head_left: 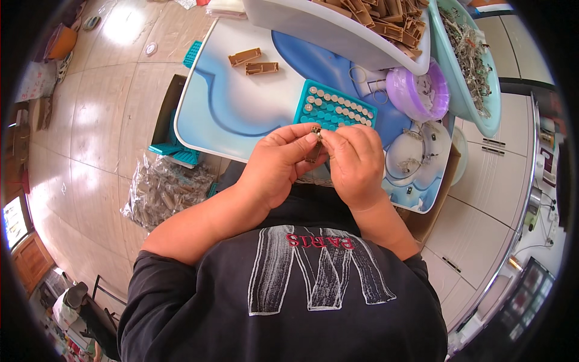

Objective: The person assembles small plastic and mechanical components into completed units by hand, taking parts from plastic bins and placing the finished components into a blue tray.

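Just in front of my chest, my left hand (278, 158) grips a small brown plastic casing (313, 154) between thumb and fingers, its end pointing up. My right hand (357, 161) pinches at the top of the same casing, where a small shiny part shows. Whether the right fingertips hold that part or only press on it is too small to make out. Right behind both hands lies a teal tray (329, 113) with rows of round silvery pieces. Two more brown casings (244, 57) rest farther back on the blue and white table (208, 130).
A white bin (283, 23) heaped with brown casings stands at the back. To the right are a purple basket (416, 96), a light teal basin (491, 114) of tangled wired parts, and loose wired parts (410, 163). A clear bag (166, 190) of casings sits at left.
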A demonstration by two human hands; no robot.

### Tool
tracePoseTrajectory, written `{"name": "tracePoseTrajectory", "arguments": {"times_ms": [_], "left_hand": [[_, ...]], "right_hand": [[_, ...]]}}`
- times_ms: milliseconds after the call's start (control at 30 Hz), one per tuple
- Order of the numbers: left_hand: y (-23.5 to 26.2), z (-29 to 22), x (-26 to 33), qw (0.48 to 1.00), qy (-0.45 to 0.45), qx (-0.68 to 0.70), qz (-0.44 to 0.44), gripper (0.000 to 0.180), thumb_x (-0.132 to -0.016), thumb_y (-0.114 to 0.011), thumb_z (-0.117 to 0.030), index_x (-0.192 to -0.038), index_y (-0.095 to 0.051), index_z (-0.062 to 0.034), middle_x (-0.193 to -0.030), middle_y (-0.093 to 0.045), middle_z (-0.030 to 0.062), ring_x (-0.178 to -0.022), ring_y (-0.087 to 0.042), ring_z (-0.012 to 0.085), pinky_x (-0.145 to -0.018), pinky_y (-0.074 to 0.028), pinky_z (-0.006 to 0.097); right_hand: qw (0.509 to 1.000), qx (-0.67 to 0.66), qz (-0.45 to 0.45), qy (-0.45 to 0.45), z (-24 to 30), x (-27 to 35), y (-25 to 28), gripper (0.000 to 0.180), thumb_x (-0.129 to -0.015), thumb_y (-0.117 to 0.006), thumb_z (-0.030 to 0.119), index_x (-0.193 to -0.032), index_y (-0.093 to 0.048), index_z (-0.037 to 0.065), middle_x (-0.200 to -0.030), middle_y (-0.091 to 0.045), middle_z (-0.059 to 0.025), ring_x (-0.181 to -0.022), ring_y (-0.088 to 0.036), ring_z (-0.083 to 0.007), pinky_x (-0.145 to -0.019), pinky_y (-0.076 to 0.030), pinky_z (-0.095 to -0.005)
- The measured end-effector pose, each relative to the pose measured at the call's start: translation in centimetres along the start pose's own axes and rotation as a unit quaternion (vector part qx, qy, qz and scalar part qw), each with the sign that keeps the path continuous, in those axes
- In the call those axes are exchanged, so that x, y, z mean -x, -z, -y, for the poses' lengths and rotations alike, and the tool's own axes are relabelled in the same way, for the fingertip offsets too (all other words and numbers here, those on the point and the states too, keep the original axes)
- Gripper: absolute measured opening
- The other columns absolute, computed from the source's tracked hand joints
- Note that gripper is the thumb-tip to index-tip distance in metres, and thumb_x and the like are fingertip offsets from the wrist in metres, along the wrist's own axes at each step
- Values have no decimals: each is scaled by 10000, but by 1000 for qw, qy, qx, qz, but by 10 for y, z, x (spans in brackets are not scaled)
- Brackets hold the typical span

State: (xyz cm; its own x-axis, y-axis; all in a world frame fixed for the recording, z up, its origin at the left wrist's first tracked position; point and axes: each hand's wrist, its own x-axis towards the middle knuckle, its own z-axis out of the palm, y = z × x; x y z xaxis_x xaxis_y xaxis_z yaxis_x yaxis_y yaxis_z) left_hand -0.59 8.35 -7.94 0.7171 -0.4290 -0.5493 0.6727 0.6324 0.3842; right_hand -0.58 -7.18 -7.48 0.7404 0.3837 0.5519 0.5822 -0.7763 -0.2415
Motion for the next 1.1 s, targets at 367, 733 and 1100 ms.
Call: {"name": "tracePoseTrajectory", "arguments": {"times_ms": [367, 733, 1100], "left_hand": [[-1, -2, 2, 1000, 3, -12, -4, 170, -908, -546, -101, -1046, -572, -6, -933, -624, 59, -841, -618, 141, -815, -525, 290], [-6, -3, 9, 998, 6, -45, -46, 190, -884, -474, -65, -1044, -564, -18, -888, -582, 50, -741, -530, 109, -696, -462, 241], [-6, 1, 12, 998, 11, -51, -35, 179, -912, -479, -57, -1065, -555, -4, -932, -602, 74, -801, -577, 127, -753, -490, 267]], "right_hand": [[995, -95, -5, -33, -4, -4, 6, 163, -707, -665, 35, -867, -641, 38, -780, -578, -70, -730, -557, -248, -649, -449, -347], [987, -50, 41, -144, -21, 8, 11, 177, -697, -703, 44, -866, -649, 45, -814, -587, -71, -769, -550, -265, -658, -452, -353], [989, 9, 51, -139, -27, 3, 5, 147, -698, -707, 82, -826, -639, 59, -811, -588, -60, -756, -537, -263, -663, -445, -362]]}}
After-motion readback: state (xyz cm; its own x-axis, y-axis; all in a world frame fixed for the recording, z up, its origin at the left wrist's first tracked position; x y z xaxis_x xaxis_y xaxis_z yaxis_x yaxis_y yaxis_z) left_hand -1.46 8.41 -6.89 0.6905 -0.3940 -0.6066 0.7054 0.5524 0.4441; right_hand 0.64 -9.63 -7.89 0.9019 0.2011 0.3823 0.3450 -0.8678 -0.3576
